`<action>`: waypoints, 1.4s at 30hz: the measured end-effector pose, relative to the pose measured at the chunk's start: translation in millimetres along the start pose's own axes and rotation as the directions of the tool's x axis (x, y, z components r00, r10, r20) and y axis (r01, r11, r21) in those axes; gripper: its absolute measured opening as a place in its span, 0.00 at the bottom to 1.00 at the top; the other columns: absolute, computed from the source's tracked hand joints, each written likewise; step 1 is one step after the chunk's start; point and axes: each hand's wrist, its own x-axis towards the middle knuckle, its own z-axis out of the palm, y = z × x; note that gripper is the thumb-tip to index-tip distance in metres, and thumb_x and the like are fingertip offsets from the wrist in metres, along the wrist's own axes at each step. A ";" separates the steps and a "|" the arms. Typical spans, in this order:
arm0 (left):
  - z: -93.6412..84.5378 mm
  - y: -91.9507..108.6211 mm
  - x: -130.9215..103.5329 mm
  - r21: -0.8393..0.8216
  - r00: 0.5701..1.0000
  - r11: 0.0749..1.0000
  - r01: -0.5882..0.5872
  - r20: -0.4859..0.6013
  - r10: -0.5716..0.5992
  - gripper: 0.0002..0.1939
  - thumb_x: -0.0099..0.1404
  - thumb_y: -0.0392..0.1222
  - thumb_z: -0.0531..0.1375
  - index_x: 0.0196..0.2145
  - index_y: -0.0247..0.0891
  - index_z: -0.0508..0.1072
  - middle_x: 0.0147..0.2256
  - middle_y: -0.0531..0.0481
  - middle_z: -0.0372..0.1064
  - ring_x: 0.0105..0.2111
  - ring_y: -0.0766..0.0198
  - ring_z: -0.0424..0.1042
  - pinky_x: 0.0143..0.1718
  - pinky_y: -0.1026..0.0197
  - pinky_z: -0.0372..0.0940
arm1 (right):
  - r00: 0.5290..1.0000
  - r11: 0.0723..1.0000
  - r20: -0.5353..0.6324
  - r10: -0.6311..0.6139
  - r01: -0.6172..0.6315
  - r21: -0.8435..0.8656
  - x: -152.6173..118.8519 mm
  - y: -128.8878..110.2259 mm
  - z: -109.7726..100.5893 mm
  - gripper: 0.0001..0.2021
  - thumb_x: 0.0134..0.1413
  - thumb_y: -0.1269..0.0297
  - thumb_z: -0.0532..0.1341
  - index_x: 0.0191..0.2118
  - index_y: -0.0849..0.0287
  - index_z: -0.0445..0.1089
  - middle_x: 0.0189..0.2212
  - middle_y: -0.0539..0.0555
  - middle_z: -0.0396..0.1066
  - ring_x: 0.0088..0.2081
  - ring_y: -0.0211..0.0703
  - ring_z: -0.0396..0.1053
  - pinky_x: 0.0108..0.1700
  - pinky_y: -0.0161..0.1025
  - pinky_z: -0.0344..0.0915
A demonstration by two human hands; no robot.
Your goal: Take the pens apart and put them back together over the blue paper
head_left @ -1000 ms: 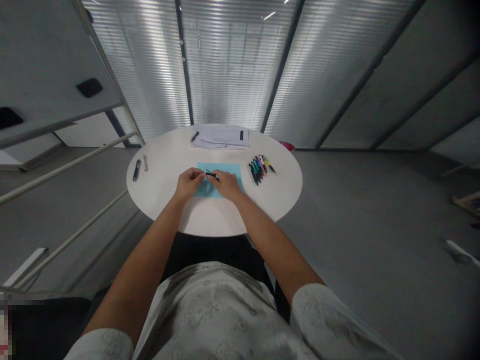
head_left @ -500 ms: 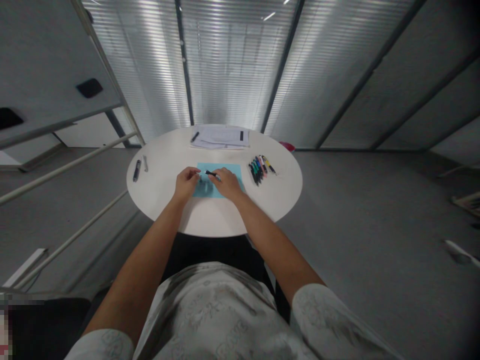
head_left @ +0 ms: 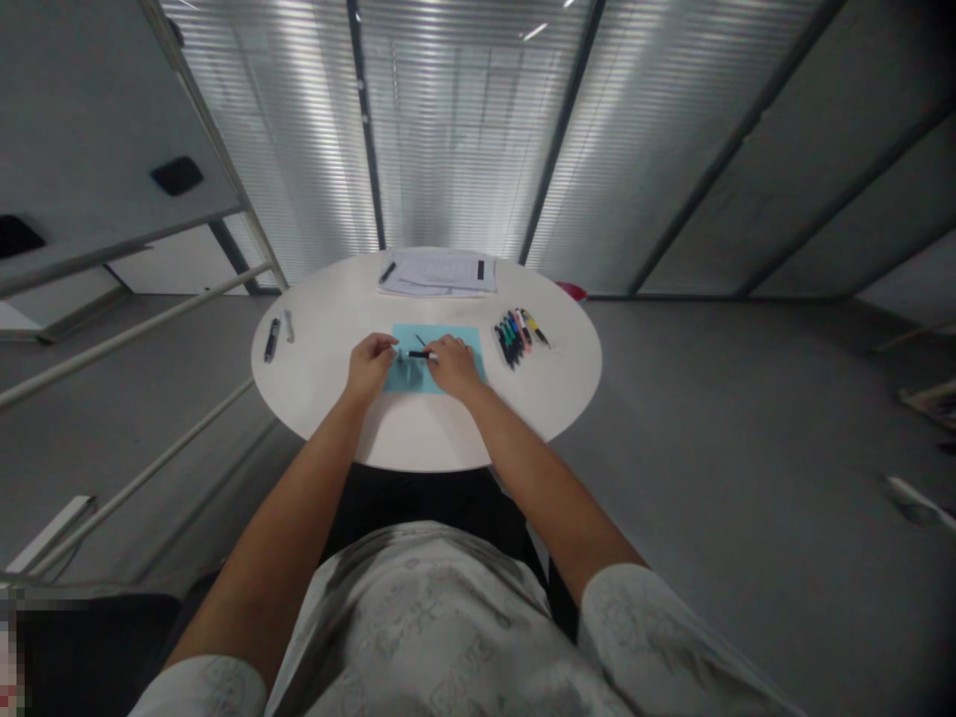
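Note:
On the white round table, both hands are over a light blue sheet [head_left: 470, 339]. My right hand [head_left: 453, 365] is closed on a short black-and-white pen piece [head_left: 419, 355] that points left from the fingertips. Just beyond it, a thin dark stick [head_left: 420, 340] lies at a slant by the same fingertips; whether it is touched I cannot tell. At the sheet's left edge my left hand [head_left: 369, 366] has thumb and fingers brought together, and what they hold is too small to make out. Small dark marks or shadows show on the sheet between the hands.
Several pens and markers [head_left: 514, 337] lie in a row to the right on the table [head_left: 418, 443]. A paper stack [head_left: 440, 271] with a dark pen on it lies at the back. A dark pen-like tool [head_left: 272, 341] and a pale stick [head_left: 288, 325] lie far left.
The pen piece in my right hand has turned level, and the hand has shifted slightly right. The thin dark stick now shows beyond it. My left hand has barely moved.

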 end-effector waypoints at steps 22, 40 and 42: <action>-2.0 9.7 -3.7 0.198 0.998 0.980 -0.015 0.063 0.002 0.12 0.58 0.48 0.60 0.30 0.38 0.78 0.25 0.49 0.72 0.25 0.64 0.67 0.29 0.60 0.62 | 0.988 0.982 -0.147 -0.041 0.067 0.175 8.1 0.4 -4.0 0.15 0.62 0.72 0.51 0.50 0.56 0.70 0.49 0.57 0.71 0.51 0.50 0.63 0.52 0.45 0.57; 0.6 12.8 -4.2 0.091 0.998 0.994 -0.059 -0.008 0.060 0.14 0.63 0.51 0.57 0.33 0.36 0.73 0.30 0.46 0.74 0.25 0.66 0.67 0.31 0.61 0.63 | 0.997 0.981 -0.073 -0.039 0.052 0.186 -1.1 -5.3 -1.7 0.19 0.63 0.46 0.55 0.52 0.46 0.71 0.50 0.55 0.64 0.52 0.48 0.63 0.53 0.44 0.57; 0.9 12.9 -3.5 0.037 0.999 0.998 -0.043 -0.028 0.044 0.14 0.63 0.52 0.56 0.33 0.37 0.71 0.29 0.46 0.73 0.25 0.66 0.67 0.31 0.61 0.64 | 0.998 0.987 -0.046 -0.030 0.037 0.155 -1.5 -6.1 -2.7 0.21 0.65 0.45 0.50 0.53 0.46 0.71 0.50 0.56 0.65 0.52 0.48 0.64 0.52 0.43 0.57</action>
